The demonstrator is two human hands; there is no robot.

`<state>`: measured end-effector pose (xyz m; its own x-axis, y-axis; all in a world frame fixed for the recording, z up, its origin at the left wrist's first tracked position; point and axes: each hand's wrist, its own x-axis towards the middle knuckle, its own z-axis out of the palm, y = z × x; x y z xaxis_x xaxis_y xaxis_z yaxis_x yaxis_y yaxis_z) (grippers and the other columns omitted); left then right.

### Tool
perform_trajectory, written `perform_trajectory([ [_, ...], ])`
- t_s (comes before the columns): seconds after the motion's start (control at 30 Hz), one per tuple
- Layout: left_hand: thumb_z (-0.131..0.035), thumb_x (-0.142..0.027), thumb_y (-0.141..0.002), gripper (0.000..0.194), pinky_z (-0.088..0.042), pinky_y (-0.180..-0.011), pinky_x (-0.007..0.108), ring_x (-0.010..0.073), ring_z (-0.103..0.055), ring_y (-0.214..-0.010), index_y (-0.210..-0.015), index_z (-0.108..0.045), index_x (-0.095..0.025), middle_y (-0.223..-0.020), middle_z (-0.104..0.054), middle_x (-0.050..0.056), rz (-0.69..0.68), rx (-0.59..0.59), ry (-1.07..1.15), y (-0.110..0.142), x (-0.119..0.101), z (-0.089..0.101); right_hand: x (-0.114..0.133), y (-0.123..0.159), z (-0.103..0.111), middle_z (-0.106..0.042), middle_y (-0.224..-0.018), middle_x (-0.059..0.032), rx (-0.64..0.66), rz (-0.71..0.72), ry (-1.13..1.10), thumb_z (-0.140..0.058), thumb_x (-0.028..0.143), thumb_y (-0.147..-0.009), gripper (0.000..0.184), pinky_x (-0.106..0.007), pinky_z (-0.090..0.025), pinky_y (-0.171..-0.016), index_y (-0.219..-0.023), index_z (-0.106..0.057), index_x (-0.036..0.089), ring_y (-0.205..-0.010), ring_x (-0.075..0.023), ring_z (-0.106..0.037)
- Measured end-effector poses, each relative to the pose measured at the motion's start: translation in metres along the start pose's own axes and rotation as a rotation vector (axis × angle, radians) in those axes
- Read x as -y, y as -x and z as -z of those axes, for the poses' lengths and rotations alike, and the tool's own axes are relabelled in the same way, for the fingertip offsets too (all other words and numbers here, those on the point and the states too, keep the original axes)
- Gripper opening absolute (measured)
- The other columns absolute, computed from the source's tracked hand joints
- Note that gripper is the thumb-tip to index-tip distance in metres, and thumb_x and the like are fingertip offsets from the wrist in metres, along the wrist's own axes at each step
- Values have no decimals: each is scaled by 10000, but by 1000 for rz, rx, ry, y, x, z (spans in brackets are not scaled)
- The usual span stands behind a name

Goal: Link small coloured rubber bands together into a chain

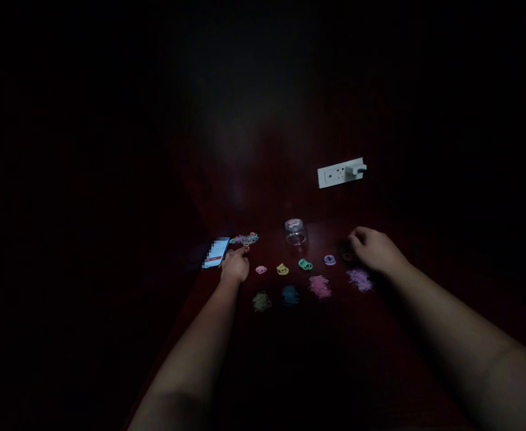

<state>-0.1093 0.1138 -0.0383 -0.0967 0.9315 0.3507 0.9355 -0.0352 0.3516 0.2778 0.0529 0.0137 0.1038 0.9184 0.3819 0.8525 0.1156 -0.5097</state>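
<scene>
My left hand (236, 265) lies low at the front edge of a mixed pile of small elastic bands (244, 239), with a finger stretched toward it and nothing visible in its grasp. My right hand (375, 246) is closed, fingers curled in, and anything inside is hidden. Just left of it lies a dim reddish hair tie (347, 256). Between the hands, a row holds pink hair ties (261, 270), yellow hair ties (283, 270), green hair ties (305, 264) and purple hair ties (330, 260).
Nearer me lie heaps of yellowish bands (262, 301), blue bands (290, 295), pink bands (320, 287) and purple bands (360, 279). A clear lidded jar (296, 233) stands behind. A lit phone (217, 252) lies left. The wall has a socket panel (330, 176) with a plug (355, 170).
</scene>
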Motion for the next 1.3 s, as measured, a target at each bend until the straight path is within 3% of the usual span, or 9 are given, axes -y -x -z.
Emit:
perform_trajectory([
  [0.3, -514, -222, -877, 300, -454, -1030, 343, 232, -640, -1073, -1068, -745, -216, -1118, -722, 75, 13, -35, -25, 13, -4, 11, 7, 3, -3, -725, -803, -65, -2, 52, -32, -461, 302, -894, 206, -282, -413, -633, -866, -645, 214, -710, -200, -653],
  [0.5, -552, -229, -871, 352, -371, -1119, 344, 228, -553, -1229, -1195, -690, -212, -1289, -658, 57, -22, -50, -41, 23, -7, 16, 10, 7, -3, -722, -788, -68, -8, 95, -66, -448, 323, -898, 223, -280, -420, -616, -866, -639, 211, -695, -205, -656],
  [0.63, -557, -269, -879, 267, -400, -1080, 360, 227, -573, -1184, -1081, -730, -259, -1214, -696, 43, 6, -33, -54, 27, -13, 20, 12, 8, -2, -720, -760, -63, -2, 117, -92, -440, 333, -899, 231, -280, -419, -599, -842, -629, 213, -667, -202, -649],
  [0.8, -564, -373, -883, 220, -442, -999, 386, 268, -588, -1129, -919, -720, -223, -1079, -714, 90, 91, -50, -70, 38, -16, 25, 18, 11, -2, -703, -709, -51, 13, 121, -109, -449, 339, -890, 223, -282, -399, -577, -826, -624, 216, -617, -195, -622],
  [1.0, -558, -437, -880, 366, -458, -965, 463, 337, -552, -1190, -1139, -668, -201, -1246, -639, 147, 249, -57, -58, 53, -17, 31, 25, 16, -3, -685, -735, -40, 2, 171, -124, -459, 348, -889, 230, -283, -396, -608, -804, -626, 216, -663, -196, -622],
  [1.2, -539, -360, -895, 223, -469, -932, 420, 300, -586, -1121, -950, -727, -254, -1162, -682, 95, 259, -20, -39, 65, -20, 40, 40, 26, -4, -665, -677, -22, 61, 224, -159, -461, 360, -890, 243, -281, -387, -578, -802, -636, 215, -595, -184, -596],
  [1.3, -542, -368, -895, 237, -462, -939, 427, 310, -567, -1140, -994, -719, -244, -1181, -670, 105, 237, -27, -33, 69, -22, 42, 52, 36, -6, -641, -632, -13, 120, 307, -178, -461, 361, -890, 251, -278, -367, -553, -776, -628, 214, -562, -176, -575],
])
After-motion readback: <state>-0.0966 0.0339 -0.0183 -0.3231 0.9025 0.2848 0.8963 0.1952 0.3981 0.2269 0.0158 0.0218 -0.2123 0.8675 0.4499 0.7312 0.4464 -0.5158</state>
